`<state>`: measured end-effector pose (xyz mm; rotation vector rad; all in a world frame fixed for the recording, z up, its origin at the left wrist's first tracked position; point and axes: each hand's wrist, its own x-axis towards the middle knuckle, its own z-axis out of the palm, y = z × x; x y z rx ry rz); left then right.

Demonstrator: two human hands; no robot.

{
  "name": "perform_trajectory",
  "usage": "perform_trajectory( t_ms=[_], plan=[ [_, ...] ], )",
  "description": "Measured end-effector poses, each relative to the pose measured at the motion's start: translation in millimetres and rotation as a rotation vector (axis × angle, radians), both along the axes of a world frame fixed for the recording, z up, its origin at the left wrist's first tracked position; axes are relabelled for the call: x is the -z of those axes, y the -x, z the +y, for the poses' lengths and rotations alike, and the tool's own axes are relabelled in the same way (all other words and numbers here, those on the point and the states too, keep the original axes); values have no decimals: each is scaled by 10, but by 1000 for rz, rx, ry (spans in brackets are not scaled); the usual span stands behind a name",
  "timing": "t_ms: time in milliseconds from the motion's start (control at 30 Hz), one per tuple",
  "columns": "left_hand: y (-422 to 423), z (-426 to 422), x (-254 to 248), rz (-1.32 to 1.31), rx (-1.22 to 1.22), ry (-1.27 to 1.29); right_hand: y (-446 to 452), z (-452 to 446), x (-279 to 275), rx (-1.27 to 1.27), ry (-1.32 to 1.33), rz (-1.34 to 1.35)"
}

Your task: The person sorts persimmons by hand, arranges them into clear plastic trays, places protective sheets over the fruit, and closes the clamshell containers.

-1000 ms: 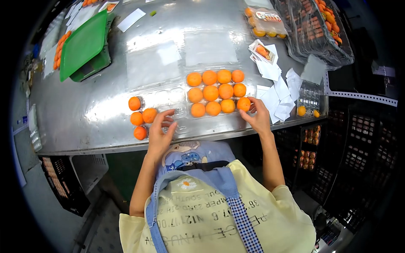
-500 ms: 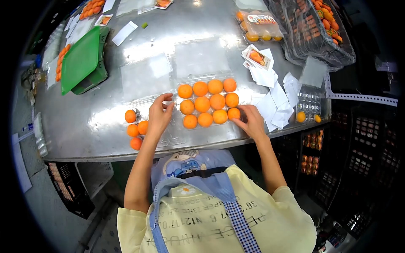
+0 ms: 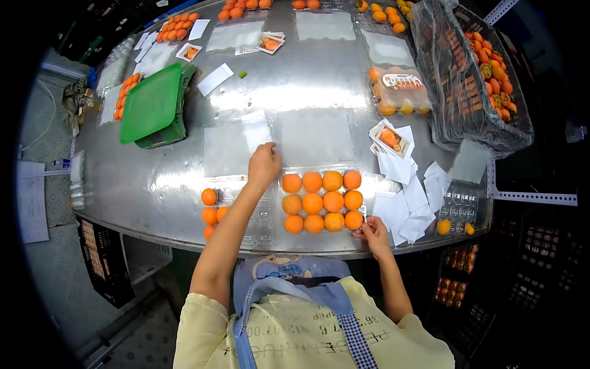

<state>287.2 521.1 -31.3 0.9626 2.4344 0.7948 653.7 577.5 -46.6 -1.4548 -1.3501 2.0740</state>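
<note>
A clear plastic clamshell box (image 3: 361, 212) holds rows of round orange fruits (image 3: 313, 202) that look like persimmons. Its clear lid (image 3: 318, 136) lies folded back on the table, away from me. My right hand (image 3: 375, 238) pinches the box's near right corner with thumb and fingers. My left hand (image 3: 264, 167) is at the left side of the lid, by the gap between it and a neighbouring lid (image 3: 230, 150). The fingers of that hand are bent and partly hidden, so whether they grip an edge is unclear. Left of my forearm, several fruits (image 3: 209, 197) sit in a second clear box.
A green basket (image 3: 153, 101) stands upside down at the left. White cards (image 3: 409, 206) and picture labels (image 3: 393, 138) lie to the right. Further back are a closed fruit box (image 3: 402, 92) and a plastic-lined crate (image 3: 424, 104) of orange fruits.
My left hand has moved from the box's left side up to the lid. My right hand has shifted from the corner fruit to the box corner. The camera view has tilted further forward.
</note>
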Motion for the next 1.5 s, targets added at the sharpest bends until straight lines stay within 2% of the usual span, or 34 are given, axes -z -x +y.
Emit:
perform_trajectory(
  t_ms=[100, 200, 267, 300, 367, 433, 500, 567, 633, 667, 700, 900, 1100, 1267, 1333, 1400, 1500],
  plan=[
    [-158, 55, -12, -3, 22, -2, -175, 55, -42, 40, 42, -38],
    [-284, 145, 155, 32, 18, 127, -270, 63, 20, 45, 42, 0],
    [-259, 168, 285, 1, -24, 28, -324, 48, 135, 16, -17, -12],
    [-212, 167, 386, -5, -19, -40, -318, 52, 115, 47, 43, 2],
    [-210, 199, 208, -438, -147, -52, -305, 63, 82, 91, 112, 47],
    [-222, 189, 135, -483, -164, -127, -285, 59, 53, 103, 137, 74],
    [-171, 161, 452, -293, -55, -219, -250, 49, 8, 126, 116, 115],
    [-182, 123, 520, -121, 26, -319, -222, 2, -124, 150, 85, 96],
    [-259, 106, 285, -215, -44, -297, -168, -24, -239, 146, 45, 65],
    [-299, 87, 85, -57, -25, -294, -150, -51, -298, 182, 25, 52],
    [-292, 58, 50, -54, -20, -349, -135, -83, -399, 187, 10, 37],
    [-43, -260, -809, -183, -62, -507, 177, -216, -1005, 187, -84, 96],
    [1012, -1024, -1144, -226, -160, -568, 1217, -531, -1176, 57, -145, 174],
    [2323, -1750, -1574, -39, -215, -487, 2663, -942, -1183, -70, -127, 290],
    [2927, -1940, -1594, -3, -212, -547, 3247, -1059, -1168, -106, -117, 354],
    [3528, -2061, -1654, 122, -212, -488, 3825, -1135, -1132, -118, -108, 419],
    [4252, -2127, -1839, 108, -218, -462, 4643, -1291, -1156, -83, -110, 452]
  ],
)
